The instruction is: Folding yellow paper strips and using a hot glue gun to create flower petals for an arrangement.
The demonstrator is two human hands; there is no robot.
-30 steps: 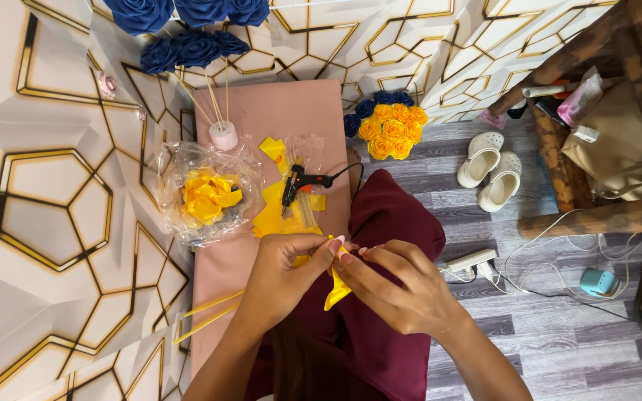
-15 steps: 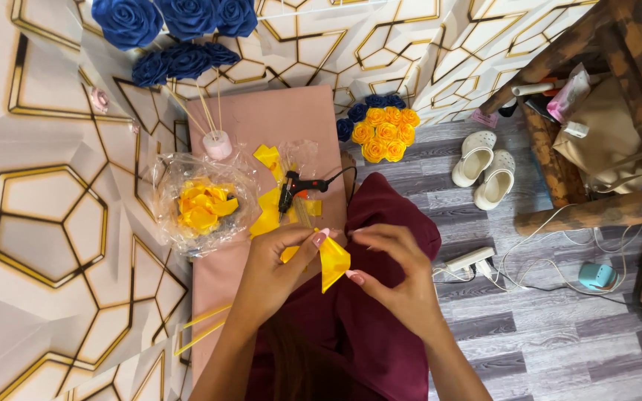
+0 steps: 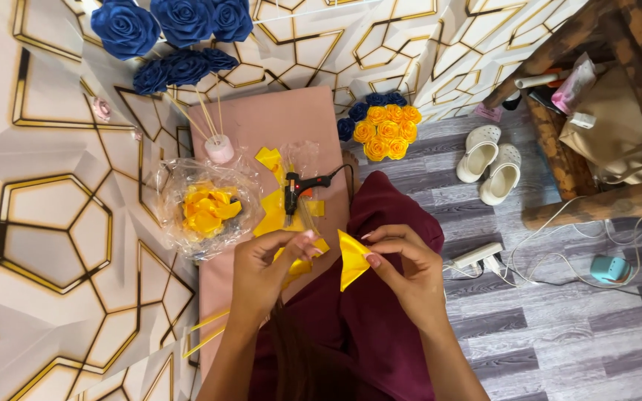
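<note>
My right hand (image 3: 404, 269) pinches a folded yellow foam petal (image 3: 351, 258) by its upper edge, over my maroon lap. Beside it, my left hand (image 3: 270, 269) holds another yellow foam piece (image 3: 300, 263), fingertips close to the petal. Just beyond my hands a black glue gun (image 3: 295, 191) lies on yellow foam sheets (image 3: 272, 212) on a pink board (image 3: 269, 122). A clear plastic bag of yellow petals (image 3: 206, 210) sits to the left of the gun.
Blue paper roses (image 3: 176, 30) lie at the top left, with a small white holder of sticks (image 3: 219, 148). A yellow and blue rose bouquet (image 3: 384, 126) sits beyond the board. White clogs (image 3: 490, 163), a power strip (image 3: 478, 256) and a wooden bench (image 3: 596, 111) are to the right.
My hands have spread slightly apart. The yellow petal now sits in my right fingers, turned more open, and the view has shifted a little downward.
</note>
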